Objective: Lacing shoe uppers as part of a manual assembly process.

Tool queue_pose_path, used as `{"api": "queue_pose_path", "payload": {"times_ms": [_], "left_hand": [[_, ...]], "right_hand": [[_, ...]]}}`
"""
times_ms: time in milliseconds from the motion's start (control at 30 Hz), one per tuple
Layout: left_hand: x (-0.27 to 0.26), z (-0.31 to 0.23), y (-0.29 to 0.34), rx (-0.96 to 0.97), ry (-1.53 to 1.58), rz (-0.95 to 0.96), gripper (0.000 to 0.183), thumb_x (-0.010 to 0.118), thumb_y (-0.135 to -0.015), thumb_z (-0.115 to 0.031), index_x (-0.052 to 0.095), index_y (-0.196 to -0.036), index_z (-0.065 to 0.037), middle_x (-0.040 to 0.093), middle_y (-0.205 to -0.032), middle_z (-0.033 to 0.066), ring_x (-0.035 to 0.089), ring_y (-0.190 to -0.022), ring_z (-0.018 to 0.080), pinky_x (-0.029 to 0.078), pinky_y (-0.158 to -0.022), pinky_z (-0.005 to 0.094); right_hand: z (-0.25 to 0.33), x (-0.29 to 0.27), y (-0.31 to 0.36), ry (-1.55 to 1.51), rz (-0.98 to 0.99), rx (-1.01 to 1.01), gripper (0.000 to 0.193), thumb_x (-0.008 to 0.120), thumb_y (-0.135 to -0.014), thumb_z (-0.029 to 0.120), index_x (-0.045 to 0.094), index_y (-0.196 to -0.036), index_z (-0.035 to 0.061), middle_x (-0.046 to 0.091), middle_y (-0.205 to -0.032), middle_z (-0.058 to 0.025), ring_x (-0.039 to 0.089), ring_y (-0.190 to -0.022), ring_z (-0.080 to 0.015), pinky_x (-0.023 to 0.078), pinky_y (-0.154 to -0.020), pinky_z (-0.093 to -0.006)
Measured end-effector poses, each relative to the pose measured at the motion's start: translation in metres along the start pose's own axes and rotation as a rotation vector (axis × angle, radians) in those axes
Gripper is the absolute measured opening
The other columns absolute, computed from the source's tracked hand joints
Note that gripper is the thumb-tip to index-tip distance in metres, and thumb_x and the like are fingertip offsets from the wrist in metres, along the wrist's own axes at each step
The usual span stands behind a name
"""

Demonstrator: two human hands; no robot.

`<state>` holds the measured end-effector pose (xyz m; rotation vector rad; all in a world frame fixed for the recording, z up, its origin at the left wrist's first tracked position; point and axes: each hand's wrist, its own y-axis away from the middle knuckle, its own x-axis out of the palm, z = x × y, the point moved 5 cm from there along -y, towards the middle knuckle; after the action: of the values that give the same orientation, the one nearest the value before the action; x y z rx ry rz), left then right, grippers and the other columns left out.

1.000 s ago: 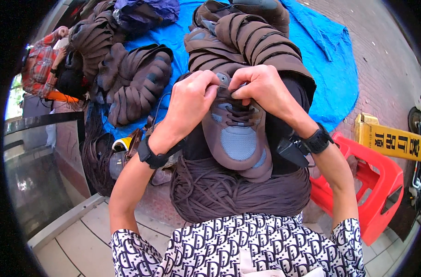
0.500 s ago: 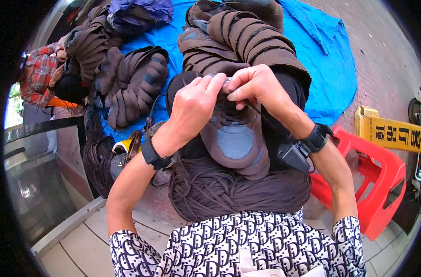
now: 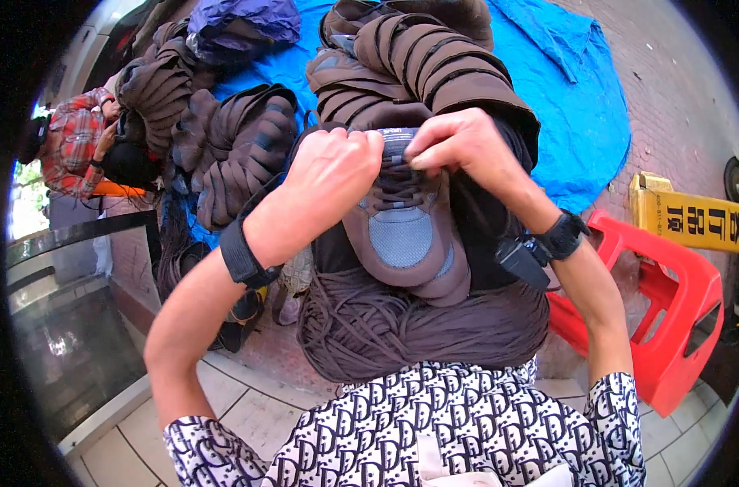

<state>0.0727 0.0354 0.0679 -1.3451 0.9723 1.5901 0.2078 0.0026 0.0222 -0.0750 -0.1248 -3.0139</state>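
Note:
A brown shoe upper [image 3: 400, 237] with a blue-grey mesh toe lies over my lap, toe toward me. Dark shoelace [image 3: 399, 193] crosses its front, and the dark tongue [image 3: 397, 140] shows above. My left hand [image 3: 330, 172] is closed at the left of the tongue, its fingers curled on the shoelace. On the opposite side my right hand [image 3: 460, 148] pinches the shoelace between thumb and fingers. The fingers hide most of the lace they hold. A thick bundle of dark brown laces [image 3: 422, 331] lies across my lap below the toe.
Stacked brown shoe uppers [image 3: 434, 61] lie just beyond my hands, with another pile [image 3: 244, 150] at left on a blue tarp [image 3: 576, 105]. A red plastic stool [image 3: 670, 325] stands at right by a yellow sign [image 3: 690, 215]. A person in a plaid shirt [image 3: 73, 146] works at far left.
My hands have moved apart from close together over the tongue, uncovering it and the crossed lace. My left elbow has swung outward to the left.

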Motion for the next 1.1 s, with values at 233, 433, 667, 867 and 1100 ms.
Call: {"api": "queue_pose_path", "payload": {"times_ms": [233, 433, 667, 867, 1100], "left_hand": [[0.007, 0.025, -0.028, -0.231, 0.41, 0.486, 0.02, 0.056, -0.074, -0.018, 0.053, -0.069, 0.0, 0.057, -0.055, 0.0153, 0.058, -0.044, 0.0244, 0.049, -0.046, 0.0356], [0.023, 0.036, -0.031, -0.529, 0.479, 0.793, 0.015, 0.052, -0.072, -0.011, 0.057, -0.068, 0.003, 0.058, -0.055, 0.0131, 0.059, -0.045, 0.0187, 0.048, -0.04, 0.0306], [0.006, 0.016, -0.04, -0.171, -0.102, 0.475, 0.01, 0.058, -0.067, -0.014, 0.064, -0.068, -0.007, 0.063, -0.069, 0.0128, 0.063, -0.069, 0.028, 0.048, -0.064, 0.0419], [0.005, 0.018, -0.037, 0.041, -0.207, 0.255, 0.007, 0.061, -0.064, -0.018, 0.063, -0.063, -0.011, 0.059, -0.068, 0.0072, 0.053, -0.08, 0.0247, 0.04, -0.07, 0.0355], [0.003, 0.022, -0.047, 0.155, -0.156, 0.157, 0.006, 0.063, -0.059, -0.017, 0.064, -0.06, -0.011, 0.057, -0.07, 0.0061, 0.05, -0.084, 0.0245, 0.038, -0.072, 0.0351]], "right_hand": [[-0.013, -0.03, 0.008, 0.208, -0.214, -0.049, 0.014, 0.067, -0.062, 0.004, 0.065, -0.075, -0.0004, 0.062, -0.069, -0.0028, 0.055, -0.064, -0.0067, 0.044, -0.06, -0.0197], [-0.018, -0.017, 0.001, 0.297, -0.202, -0.128, 0.017, 0.067, -0.058, 0.004, 0.065, -0.075, 0.0, 0.063, -0.067, -0.009, 0.06, -0.062, -0.013, 0.047, -0.059, -0.0245], [-0.017, -0.008, -0.004, 0.462, -0.208, -0.303, 0.017, 0.064, -0.058, 0.001, 0.065, -0.075, -0.0001, 0.061, -0.071, -0.0081, 0.059, -0.066, -0.016, 0.047, -0.063, -0.0244], [-0.017, -0.007, -0.002, 0.554, -0.227, -0.334, 0.017, 0.064, -0.058, 0.002, 0.064, -0.075, 0.0004, 0.06, -0.071, -0.0087, 0.059, -0.066, -0.0174, 0.047, -0.063, -0.0255], [-0.014, -0.009, -0.002, 0.585, -0.182, -0.354, 0.016, 0.065, -0.059, 0.002, 0.064, -0.075, 0.0007, 0.06, -0.071, -0.0085, 0.059, -0.066, -0.0177, 0.047, -0.061, -0.0261]]}}
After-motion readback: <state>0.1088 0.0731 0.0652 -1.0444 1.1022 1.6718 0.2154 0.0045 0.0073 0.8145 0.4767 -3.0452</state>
